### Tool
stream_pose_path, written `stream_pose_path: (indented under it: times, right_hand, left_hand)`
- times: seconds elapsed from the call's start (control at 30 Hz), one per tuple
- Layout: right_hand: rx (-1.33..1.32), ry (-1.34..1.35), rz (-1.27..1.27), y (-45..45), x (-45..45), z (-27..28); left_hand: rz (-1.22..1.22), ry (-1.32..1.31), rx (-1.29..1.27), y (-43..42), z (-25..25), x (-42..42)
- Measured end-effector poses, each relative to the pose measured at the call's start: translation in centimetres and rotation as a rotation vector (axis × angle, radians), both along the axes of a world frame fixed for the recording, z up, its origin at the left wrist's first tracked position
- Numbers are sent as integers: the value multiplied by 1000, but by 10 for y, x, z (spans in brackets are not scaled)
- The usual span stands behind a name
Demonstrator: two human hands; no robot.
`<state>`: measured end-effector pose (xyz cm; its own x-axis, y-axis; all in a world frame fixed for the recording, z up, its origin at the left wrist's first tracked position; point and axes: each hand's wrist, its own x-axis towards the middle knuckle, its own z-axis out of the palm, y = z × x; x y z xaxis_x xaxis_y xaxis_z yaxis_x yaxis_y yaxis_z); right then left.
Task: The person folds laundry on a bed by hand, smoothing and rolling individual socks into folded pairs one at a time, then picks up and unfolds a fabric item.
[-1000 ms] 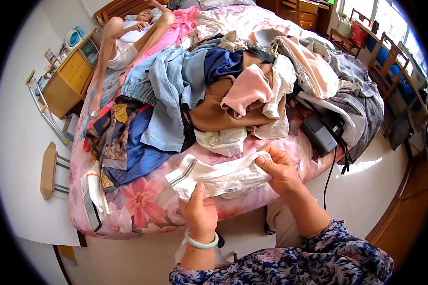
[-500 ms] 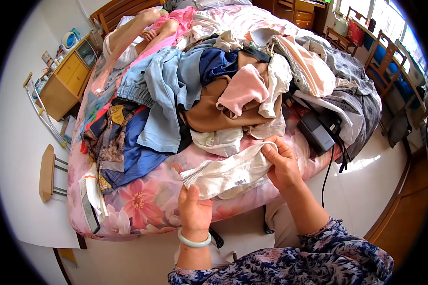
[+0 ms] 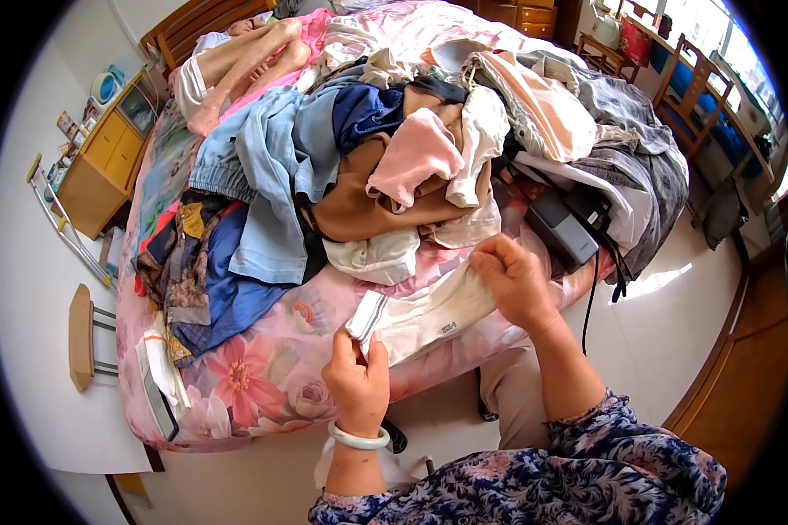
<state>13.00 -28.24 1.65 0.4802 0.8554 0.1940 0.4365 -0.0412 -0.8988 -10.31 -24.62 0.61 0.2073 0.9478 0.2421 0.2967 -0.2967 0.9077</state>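
Note:
A white sock (image 3: pixel 429 315) with dark stripes at its cuff and small dark lettering is stretched between my two hands, above the near edge of the bed. My left hand (image 3: pixel 356 381), with a pale bangle at the wrist, pinches the striped cuff. The other end is gripped by my right hand (image 3: pixel 514 282), fingers closed round it. Just beyond lies a heap of clothes, with light blue trousers (image 3: pixel 267 175), a brown garment (image 3: pixel 350 206), a pink cloth (image 3: pixel 418 157) and a white folded garment (image 3: pixel 374 256).
A person (image 3: pixel 245 66) lies at the bed's far left. A grey box (image 3: pixel 562 232) with black cables sits at the bed's right edge. Crutches (image 3: pixel 70 232) lean at the left. A wooden chair (image 3: pixel 693 101) stands at the right, and a flowered sheet (image 3: pixel 245 376) covers the bed.
The sock has been turned and pulled out straighter, its striped cuff now at my left fingers. My left hand has closed on the cuff. The view has shifted slightly, and the person on the bed has lowered their legs.

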Motion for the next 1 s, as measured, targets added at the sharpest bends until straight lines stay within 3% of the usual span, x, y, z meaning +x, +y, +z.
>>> stream_pose_path:
  times: [0.07, 0.13, 0.2, 0.27, 0.33, 0.43, 0.53, 0.8, 0.87, 0.93, 1.0]
  right_hand:
    - [69, -91, 11, 0, -5, -5]
    - [38, -403, 22, 1, -5, -14]
    - [-14, -449, 27, 3, -2, -18]
    - [-85, -517, 32, 4, 1, -25]
    - [-79, -519, 35, 3, 2, -22]
    - [-85, -515, 53, 1, 2, -16]
    - [-87, -520, 54, 1, 2, -15]
    - [-24, -499, 15, 1, 8, -16]
    - [-47, -514, 31, 1, 10, -15]
    - [-77, -544, 12, 0, 11, -13]
    - [-114, -573, -5, -3, 14, -12]
  left_hand:
    - [14, 86, 26, 0, -1, 3]
    - [14, 166, 62, 3, -13, -2]
    - [20, 469, 57, 1, -2, 1]
    - [41, 460, 62, 1, -5, 2]
    - [69, 359, -42, 2, -5, 2]
    - [-1, 153, 34, 9, -15, -4]
    - [31, 321, 114, 13, -14, -8]
    - [160, 233, 283, 14, -25, -2]
    - [93, 462, 362, 17, -26, -1]
    - [81, 488, 263, 12, -14, 2]
    - [276, 681, 609, 10, 4, 9]
